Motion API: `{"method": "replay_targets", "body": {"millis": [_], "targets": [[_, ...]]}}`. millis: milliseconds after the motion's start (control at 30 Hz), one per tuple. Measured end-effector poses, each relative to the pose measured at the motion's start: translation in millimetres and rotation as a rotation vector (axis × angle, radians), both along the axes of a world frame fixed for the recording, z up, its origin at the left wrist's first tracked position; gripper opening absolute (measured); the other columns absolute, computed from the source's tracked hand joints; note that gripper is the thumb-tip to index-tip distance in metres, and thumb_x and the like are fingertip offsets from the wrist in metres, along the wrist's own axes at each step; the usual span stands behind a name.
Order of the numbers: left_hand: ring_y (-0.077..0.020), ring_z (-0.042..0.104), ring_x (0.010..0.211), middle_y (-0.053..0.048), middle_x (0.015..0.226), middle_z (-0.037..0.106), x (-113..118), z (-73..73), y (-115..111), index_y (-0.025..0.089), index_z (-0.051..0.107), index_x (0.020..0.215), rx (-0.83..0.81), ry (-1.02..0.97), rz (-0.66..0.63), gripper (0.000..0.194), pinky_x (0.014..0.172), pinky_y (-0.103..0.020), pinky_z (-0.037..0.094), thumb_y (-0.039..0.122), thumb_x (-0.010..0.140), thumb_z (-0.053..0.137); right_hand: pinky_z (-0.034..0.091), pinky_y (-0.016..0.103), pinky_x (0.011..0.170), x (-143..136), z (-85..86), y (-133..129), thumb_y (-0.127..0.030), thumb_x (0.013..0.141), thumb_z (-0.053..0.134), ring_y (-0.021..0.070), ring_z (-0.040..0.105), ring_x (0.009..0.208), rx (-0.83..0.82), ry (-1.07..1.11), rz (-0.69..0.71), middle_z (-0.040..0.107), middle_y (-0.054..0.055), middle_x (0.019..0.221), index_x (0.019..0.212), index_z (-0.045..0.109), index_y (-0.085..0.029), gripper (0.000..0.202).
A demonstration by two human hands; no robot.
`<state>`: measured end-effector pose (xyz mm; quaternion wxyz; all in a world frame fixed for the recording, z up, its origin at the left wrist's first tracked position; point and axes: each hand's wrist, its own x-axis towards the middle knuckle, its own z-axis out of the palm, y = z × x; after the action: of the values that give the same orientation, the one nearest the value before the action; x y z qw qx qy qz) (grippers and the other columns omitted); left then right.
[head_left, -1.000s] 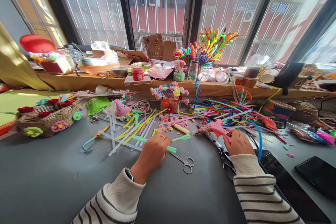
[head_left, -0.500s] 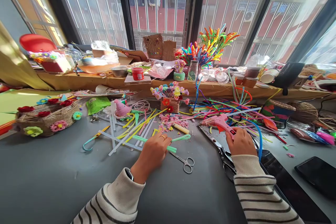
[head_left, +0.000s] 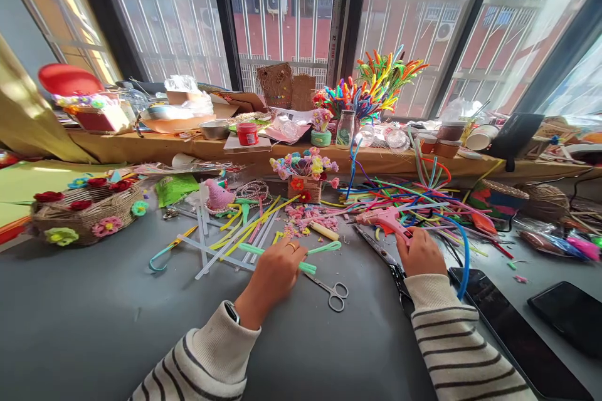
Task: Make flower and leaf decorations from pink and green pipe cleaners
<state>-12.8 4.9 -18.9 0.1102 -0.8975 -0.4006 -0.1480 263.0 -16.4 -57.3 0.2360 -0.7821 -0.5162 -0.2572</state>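
Right hand (head_left: 423,254) farther left over windowside table (head_left: 367,351)

Left hand (head_left: 277,268) partly hides green strands (head_left: 308,268); right hand (head_left: 423,255), pink glue gun (head_left: 389,219).

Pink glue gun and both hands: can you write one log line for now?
left hand: holding green strips | right hand: holding pink glue gun | small scissors: on table, beside left hand

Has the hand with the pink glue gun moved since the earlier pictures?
Yes. The right hand, with the pink glue gun, has shifted slightly left, away from the long black device.
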Motion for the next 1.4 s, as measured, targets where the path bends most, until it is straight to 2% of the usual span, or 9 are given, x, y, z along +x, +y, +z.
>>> {"method": "replay_targets", "body": {"millis": [333, 500, 633, 733, 867, 1033, 1133, 1267, 1400], "targets": [[-0.0172, 0.045, 0.073, -0.003, 0.073, 0.053, -1, -2.5, 2, 0.019, 0.05, 0.076, -0.005, 0.007, 0.006, 0.017, 0.059, -0.027, 0.034, 0.009, 0.072, 0.038, 0.033, 0.027, 0.051, -10, -3.8, 5, -0.029, 0.074, 0.04, 0.0209, 0.051, 0.067, -0.143, 0.006, -0.059, 0.055, 0.009, 0.075, 0.082, 0.049, -0.012, 0.021], [-0.0175, 0.045, 0.074, -0.003, 0.073, 0.053, -1, -1.3, 1, 0.019, 0.051, 0.077, -0.013, 0.003, 0.009, 0.017, 0.06, -0.027, 0.034, 0.009, 0.071, 0.039, 0.034, 0.028, 0.056, -8, -3.6, 5, -0.035, 0.074, 0.041, 0.0221, 0.048, 0.074, -0.146, -0.011, 0.023, 0.053, 0.01, 0.08, 0.085, 0.05, -0.012, 0.027], [-0.0177, 0.045, 0.075, -0.003, 0.072, 0.052, -1, 0.1, 1, 0.018, 0.051, 0.077, -0.026, 0.003, 0.013, 0.017, 0.06, -0.027, 0.034, 0.008, 0.07, 0.04, 0.036, 0.03, 0.061, -3, 8.6, -8, -0.039, 0.072, 0.041, 0.0239, 0.047, 0.078, -0.12, -0.03, 0.061, 0.052, 0.011, 0.084, 0.089, 0.049, -0.011, 0.034], [-0.0177, 0.045, 0.075, -0.003, 0.072, 0.053, -1, -0.2, 1, 0.019, 0.051, 0.077, -0.03, 0.0, 0.007, 0.016, 0.06, -0.027, 0.034, 0.008, 0.07, 0.04, 0.036, 0.03, 0.064, -4, 16.7, -28, -0.033, 0.073, 0.041, 0.0221, 0.048, 0.075, -0.147, -0.018, 0.091, 0.053, 0.01, 0.08, 0.084, 0.05, -0.012, 0.025], [-0.0173, 0.045, 0.074, -0.003, 0.073, 0.053, -1, -2.3, 2, 0.019, 0.05, 0.077, -0.034, -0.004, 0.002, 0.017, 0.06, -0.027, 0.034, 0.007, 0.07, 0.039, 0.037, 0.029, 0.062, -6, 8.0, -60, -0.031, 0.072, 0.043, 0.0199, 0.051, 0.065, -0.337, 0.031, 0.118, 0.053, 0.007, 0.069, 0.073, 0.051, -0.015, 0.019], [-0.0174, 0.045, 0.075, -0.003, 0.073, 0.053, -1, -4.0, 3, 0.019, 0.051, 0.078, -0.032, -0.011, -0.004, 0.017, 0.06, -0.027, 0.035, 0.009, 0.072, 0.038, 0.039, 0.028, 0.064, -3, -5.4, -76, -0.022, 0.07, 0.044, 0.0184, 0.054, 0.069, -0.539, 0.06, 0.14, 0.055, 0.007, 0.075, 0.075, 0.052, -0.015, 0.012], [-0.0177, 0.045, 0.075, -0.003, 0.073, 0.053, -1, -3.2, 2, 0.019, 0.051, 0.078, -0.031, -0.009, -0.003, 0.016, 0.061, -0.028, 0.035, 0.01, 0.072, 0.038, 0.039, 0.027, 0.064, -6, 6.5, -70, -0.018, 0.072, 0.04, 0.0171, 0.054, 0.069, -0.695, 0.118, 0.169, 0.055, 0.008, 0.077, 0.076, 0.051, -0.015, 0.012], [-0.0177, 0.046, 0.076, -0.004, 0.076, 0.053, 0, -0.4, 1, 0.018, 0.051, 0.078, -0.042, -0.006, 0.001, 0.016, 0.061, -0.027, 0.035, 0.01, 0.072, 0.039, 0.038, 0.029, 0.067, -14, 30.4, -56, -0.027, 0.07, 0.044, 0.0207, 0.053, 0.08, -0.938, 0.133, 0.225, 0.056, 0.011, 0.085, 0.08, 0.05, -0.014, 0.018], [-0.0177, 0.046, 0.075, -0.005, 0.076, 0.053, 0, 2.1, -1, 0.019, 0.052, 0.081, -0.065, -0.006, 0.008, 0.017, 0.06, -0.027, 0.035, 0.011, 0.071, 0.04, 0.037, 0.03, 0.062, -15, 34.5, -44, -0.02, 0.06, 0.05, 0.0231, 0.053, 0.078, -1.028, 0.103, 0.228, 0.057, 0.01, 0.08, 0.077, 0.05, -0.014, 0.018]]}}
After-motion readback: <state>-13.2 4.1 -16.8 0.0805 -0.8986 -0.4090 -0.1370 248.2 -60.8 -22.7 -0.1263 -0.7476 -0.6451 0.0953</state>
